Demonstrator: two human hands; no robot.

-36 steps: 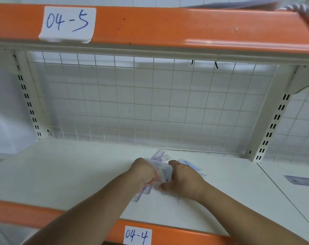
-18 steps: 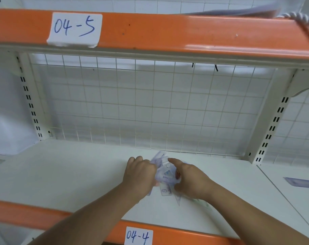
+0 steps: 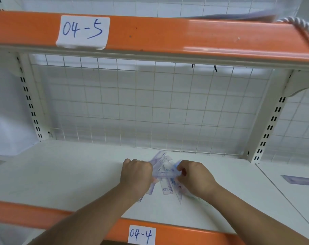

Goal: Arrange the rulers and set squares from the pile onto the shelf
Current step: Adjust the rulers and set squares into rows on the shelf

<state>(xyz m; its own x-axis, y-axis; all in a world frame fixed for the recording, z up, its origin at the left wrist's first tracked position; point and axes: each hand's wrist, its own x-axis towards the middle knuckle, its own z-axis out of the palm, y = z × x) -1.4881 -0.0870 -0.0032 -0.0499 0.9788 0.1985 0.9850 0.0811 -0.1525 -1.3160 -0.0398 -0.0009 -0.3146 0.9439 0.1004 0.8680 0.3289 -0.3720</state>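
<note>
A white shelf [image 3: 62,174] filled the head view, backed by one white wire grid [image 3: 150,106] hung between two slotted uprights, one at the left [image 3: 31,103] and one at the right [image 3: 270,124]. Two orange beams crossed the picture. The upper beam [image 3: 185,36] carried a paper label [image 3: 82,31] handwritten "04-5" in blue. The lower beam [image 3: 194,234], at the shelf's front edge, carried a second label [image 3: 141,235] reading "04-4". One white twisted rope [image 3: 298,23] lay over the upper beam's right end.

The pile [image 3: 166,186] of translucent, purple-tinted rulers and set squares lay fanned out on the shelf near the grid, between the two hands. The pieces overlapped too much to count; one narrow pointed corner stuck out toward the front. Their printed scales and marks were too small to read.

The left hand [image 3: 136,175] had its fingers curled around the left end of one clear ruler [image 3: 166,173], and the right hand [image 3: 196,177] pinched the ruler's right end between thumb and fingertips. It ran level from hand to hand just above the pile.

One more ruler [image 3: 302,180] lay flat on the neighbouring shelf bay at the far right, well apart from the pile.
</note>
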